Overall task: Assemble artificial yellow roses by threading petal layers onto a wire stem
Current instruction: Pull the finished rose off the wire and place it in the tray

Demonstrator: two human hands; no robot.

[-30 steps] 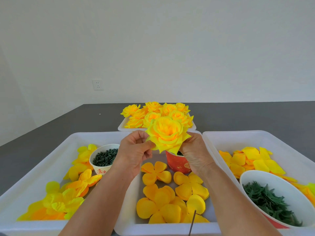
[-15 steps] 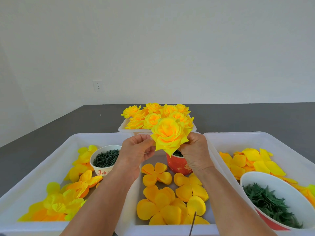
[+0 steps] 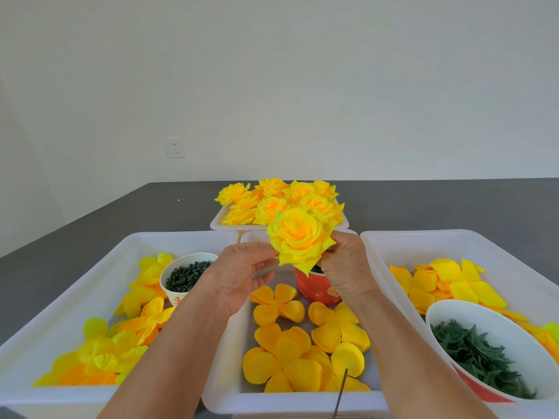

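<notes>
Broadly, three white trays sit before me: left tray with yellow petals and a small cup of dark green bits, middle tray with orange-yellow petal layers and a red cup, right tray with loose petals and a bowl of green leaves. Farther back, a tray of finished roses. My left hand pinches the rose at its outer petals; my right hand grips it from behind. A wire stem pokes up at the near edge.
</notes>
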